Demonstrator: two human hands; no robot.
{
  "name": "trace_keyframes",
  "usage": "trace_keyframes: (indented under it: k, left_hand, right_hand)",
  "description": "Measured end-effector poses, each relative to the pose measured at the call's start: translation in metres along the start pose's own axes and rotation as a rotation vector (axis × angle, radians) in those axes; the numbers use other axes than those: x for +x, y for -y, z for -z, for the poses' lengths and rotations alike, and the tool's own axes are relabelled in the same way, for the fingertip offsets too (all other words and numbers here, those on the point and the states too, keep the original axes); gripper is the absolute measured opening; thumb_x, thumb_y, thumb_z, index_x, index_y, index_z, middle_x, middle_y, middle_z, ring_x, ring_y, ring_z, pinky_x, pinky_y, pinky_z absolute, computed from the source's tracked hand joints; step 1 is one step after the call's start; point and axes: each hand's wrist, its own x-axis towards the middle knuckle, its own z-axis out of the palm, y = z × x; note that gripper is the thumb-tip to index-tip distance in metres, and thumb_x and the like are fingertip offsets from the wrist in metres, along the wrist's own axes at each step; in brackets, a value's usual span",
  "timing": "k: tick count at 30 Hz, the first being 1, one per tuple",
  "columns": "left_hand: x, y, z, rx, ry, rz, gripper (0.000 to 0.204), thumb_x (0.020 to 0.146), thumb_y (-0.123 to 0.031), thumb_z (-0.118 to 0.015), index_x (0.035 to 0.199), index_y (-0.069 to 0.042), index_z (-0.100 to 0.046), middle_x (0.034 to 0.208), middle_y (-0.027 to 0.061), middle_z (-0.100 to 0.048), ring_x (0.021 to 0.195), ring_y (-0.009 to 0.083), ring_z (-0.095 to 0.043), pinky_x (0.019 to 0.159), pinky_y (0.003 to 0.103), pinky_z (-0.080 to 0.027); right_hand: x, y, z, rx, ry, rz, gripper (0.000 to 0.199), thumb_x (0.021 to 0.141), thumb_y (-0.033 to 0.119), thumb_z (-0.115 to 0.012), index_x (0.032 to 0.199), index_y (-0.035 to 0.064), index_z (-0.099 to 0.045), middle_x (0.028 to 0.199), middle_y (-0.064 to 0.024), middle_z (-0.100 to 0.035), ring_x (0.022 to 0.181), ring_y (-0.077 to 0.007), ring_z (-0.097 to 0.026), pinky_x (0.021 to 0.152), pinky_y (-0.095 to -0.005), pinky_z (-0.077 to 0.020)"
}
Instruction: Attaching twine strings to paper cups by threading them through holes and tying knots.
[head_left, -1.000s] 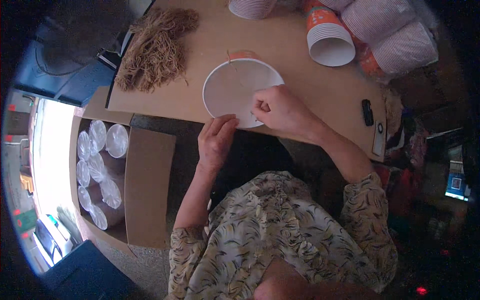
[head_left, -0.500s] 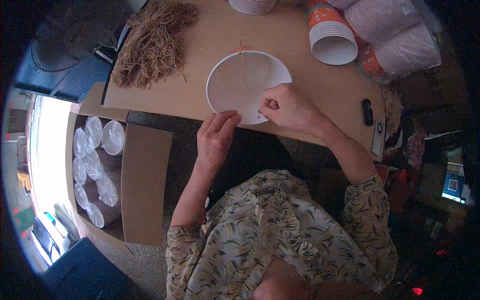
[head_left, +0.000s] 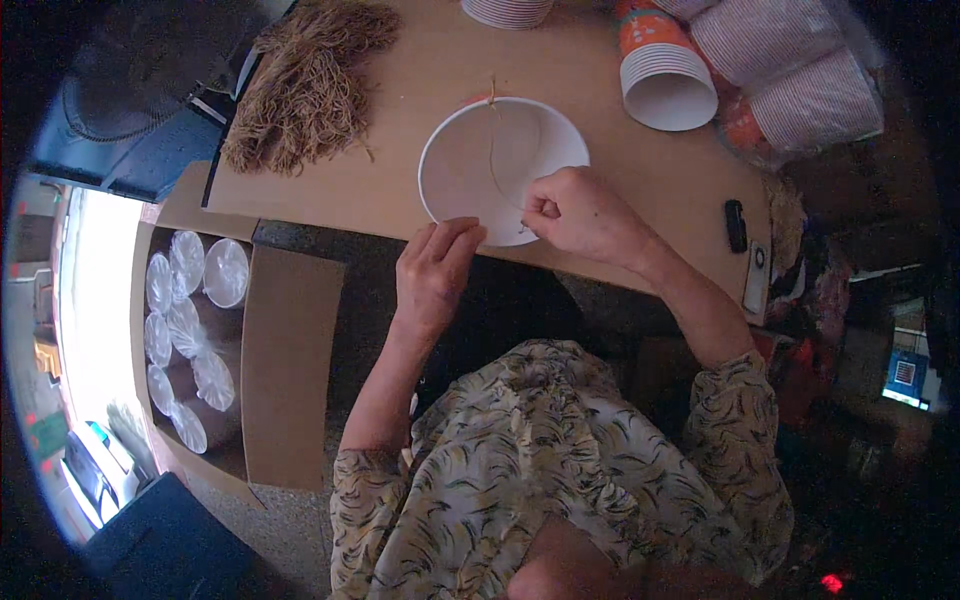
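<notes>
1. Gripping the near rim of a paper tub (head_left: 455,170) between thumb and fingers, the left hand (head_left: 437,268) sits at the tub's lower left edge.
2. The right hand (head_left: 578,212) is curled, thumb and forefinger pinched together at the right side of the tub's mouth; it grasps a thin cord (head_left: 492,148), though the exact hold between the fingertips is too small to make out.
3. This cord comes over the far rim, where it looks knotted, and runs down across the white inside to the right hand.
4. The tub is at the front edge of the table (head_left: 420,120), its open mouth tilted toward the person, with a bit of orange outside showing behind the far rim.
5. A tangled bundle of brown cords (head_left: 305,95) lies on the table to the left of the tub.
6. To the right, a nested stack of orange tubs (head_left: 660,75) lies on its side, beside plastic-wrapped stacks (head_left: 815,108).
7. A small black object (head_left: 736,226) lies near the table's right edge.
8. Below left, an open cardboard box (head_left: 292,370) holds round containers under clear plastic (head_left: 186,328).
</notes>
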Motion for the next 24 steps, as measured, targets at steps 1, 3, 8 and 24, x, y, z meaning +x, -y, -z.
trace_keyframes:
  k: [1, 3, 8, 24]
  left_hand:
    - [0.0, 0.0, 0.0, 0.001, 0.0, 0.001, 0.024, 0.073, 0.0, -0.066, 0.096, -0.007, -0.068, 0.102, 0.0046, -0.067, 0.085, 0.0243, -0.065, 0.072, 0.035, -0.055]
    - [0.003, 0.0, 0.0, -0.014, -0.012, 0.001, 0.022, 0.075, 0.0, -0.065, 0.096, -0.007, -0.068, 0.099, 0.0043, -0.067, 0.084, 0.0241, -0.065, 0.071, 0.036, -0.054]
    - [0.02, -0.003, 0.007, -0.06, 0.006, 0.022, 0.019, 0.075, 0.001, -0.064, 0.092, -0.007, -0.067, 0.095, 0.0055, -0.067, 0.083, 0.0252, -0.065, 0.071, 0.036, -0.054]
    - [0.086, -0.006, 0.011, -0.417, 0.413, 0.255, 0.032, 0.088, -0.005, -0.064, 0.116, -0.003, -0.05, 0.094, 0.0155, -0.072, 0.071, 0.0212, -0.072, 0.058, 0.034, -0.056]
  right_hand:
    - [0.001, -0.002, -0.002, -0.022, 0.004, -0.007, 0.013, 0.083, 0.01, -0.067, 0.08, -0.0021, -0.066, 0.067, -0.0129, -0.066, 0.062, -0.0179, -0.065, 0.057, -0.0351, -0.0491]
    - [0.001, -0.002, -0.003, -0.046, 0.007, -0.014, 0.013, 0.083, 0.011, -0.067, 0.081, -0.0015, -0.067, 0.069, -0.0141, -0.067, 0.064, -0.0204, -0.067, 0.058, -0.0364, -0.0497]
    - [0.002, -0.003, -0.005, -0.235, -0.001, -0.006, 0.015, 0.082, 0.018, -0.068, 0.082, 0.0036, -0.07, 0.074, -0.016, -0.066, 0.074, -0.0357, -0.066, 0.067, -0.042, -0.0517]
    - [0.016, -0.003, 0.018, -0.4, -0.114, 0.485, 0.011, 0.082, 0.001, -0.058, 0.091, -0.0028, -0.063, 0.09, -0.0177, -0.053, 0.082, -0.0386, -0.058, 0.075, -0.046, -0.0481]
